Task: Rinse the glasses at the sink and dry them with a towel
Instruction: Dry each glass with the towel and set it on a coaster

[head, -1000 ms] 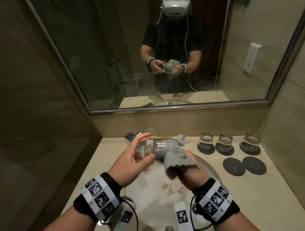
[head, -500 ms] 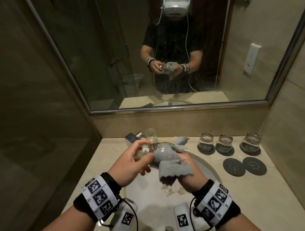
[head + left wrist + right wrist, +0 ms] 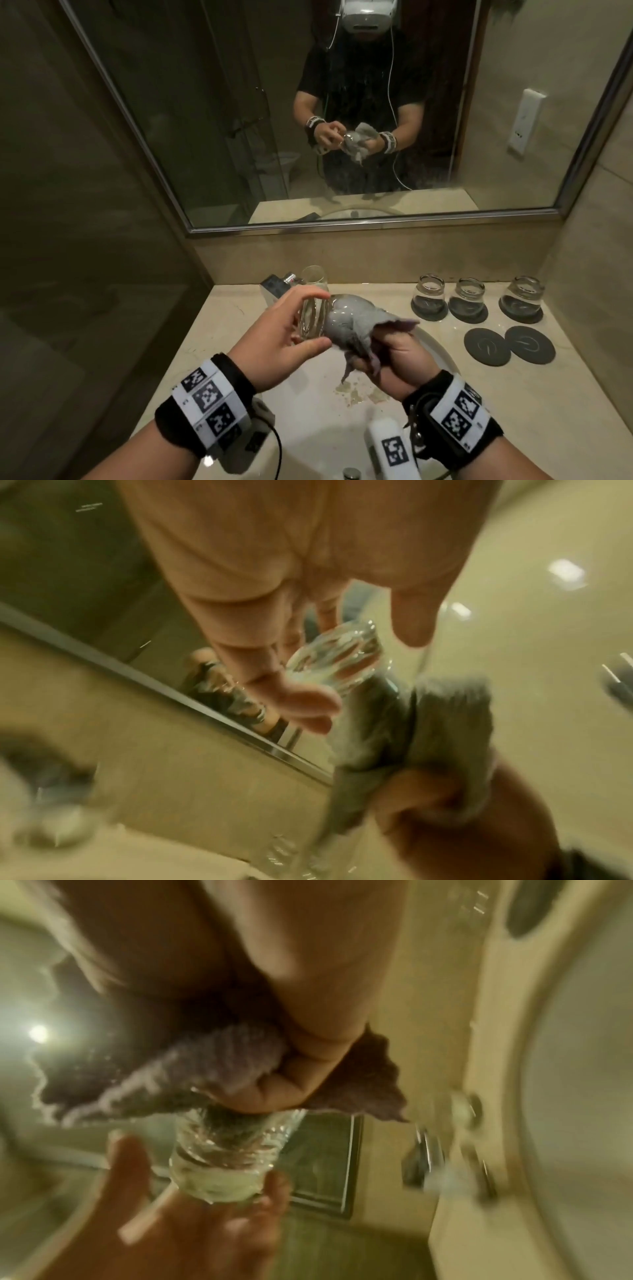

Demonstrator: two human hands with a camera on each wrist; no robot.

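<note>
A clear glass [image 3: 313,320] lies on its side above the sink [image 3: 308,435]. My left hand [image 3: 291,334] grips its thick base between thumb and fingertips; the base [image 3: 334,660] shows in the left wrist view. A grey towel [image 3: 356,329] is stuffed into the glass's mouth. My right hand [image 3: 394,359] grips the bunched towel, pushing it inside, as the right wrist view shows around the glass [image 3: 227,1153] and towel [image 3: 219,1064]. Another glass [image 3: 313,277] stands upright behind, near the tap.
Three glasses [image 3: 467,298] stand upside down on dark coasters at the back right of the counter. Two bare coasters [image 3: 508,345] lie in front of them. A large mirror [image 3: 342,120] rises behind, and a wall stands close on the right.
The towel has gone deeper into the glass, with its loose end now hanging below my right hand. Both hands have turned the glass slightly while staying over the sink.
</note>
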